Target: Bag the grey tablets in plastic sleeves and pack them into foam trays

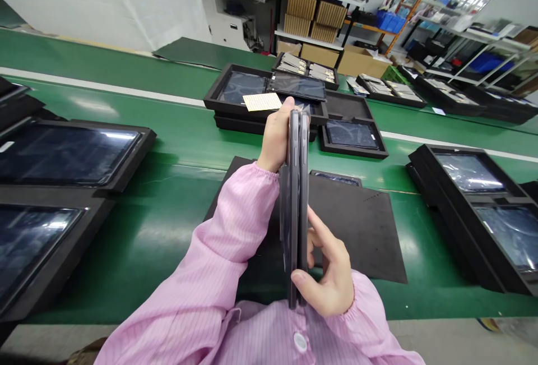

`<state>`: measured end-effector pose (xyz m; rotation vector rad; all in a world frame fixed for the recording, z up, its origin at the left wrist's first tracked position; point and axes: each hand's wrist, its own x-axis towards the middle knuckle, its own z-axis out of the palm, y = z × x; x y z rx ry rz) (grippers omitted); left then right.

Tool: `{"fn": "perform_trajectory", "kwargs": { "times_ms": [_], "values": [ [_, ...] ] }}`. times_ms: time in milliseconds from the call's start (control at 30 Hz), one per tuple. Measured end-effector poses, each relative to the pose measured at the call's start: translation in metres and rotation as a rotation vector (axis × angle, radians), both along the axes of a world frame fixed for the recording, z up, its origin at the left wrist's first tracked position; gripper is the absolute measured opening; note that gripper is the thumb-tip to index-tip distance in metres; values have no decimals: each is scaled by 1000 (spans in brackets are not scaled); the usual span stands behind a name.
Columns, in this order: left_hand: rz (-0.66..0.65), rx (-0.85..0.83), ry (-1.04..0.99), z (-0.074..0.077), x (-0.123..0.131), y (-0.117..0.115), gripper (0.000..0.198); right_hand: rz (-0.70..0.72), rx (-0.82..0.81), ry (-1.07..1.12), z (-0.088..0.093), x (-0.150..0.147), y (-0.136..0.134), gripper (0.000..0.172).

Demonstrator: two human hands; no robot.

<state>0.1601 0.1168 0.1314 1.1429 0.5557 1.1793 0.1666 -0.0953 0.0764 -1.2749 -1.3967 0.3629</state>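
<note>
Two thin dark tablets stand on edge, face to face, held upright in front of my chest with their side buttons toward me. My left hand grips them at the far upper end, its thumb on top and its other fingers hidden behind. Lower down, my right hand holds the near right side, thumb on the edge and fingers bent against the outer face. Beneath them lies a black mat. Another dark tablet shows at the mat's far edge, partly covered.
Black foam trays with tablets are stacked ahead, a yellow label sheet on them. More trays with tablets stand at left and right. The green bench runs across; shelves with cardboard boxes stand behind.
</note>
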Motion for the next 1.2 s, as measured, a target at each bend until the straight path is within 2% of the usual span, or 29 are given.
{"fn": "perform_trajectory", "kwargs": {
  "times_ms": [200,433,733,967,1200],
  "values": [
    [-9,10,5,2,-1,-3,50,-16,16,10,1,0,0,70],
    [-5,5,7,2,0,-2,48,-34,19,-16,-9,2,-1,71],
    [-36,34,15,4,2,-4,55,-20,59,41,-11,4,0,67],
    [-26,33,-34,0,6,-3,44,-22,63,59,-13,3,-1,69],
    [-57,71,-84,2,4,-6,51,-21,89,77,-22,-5,-4,70]
  ]
}}
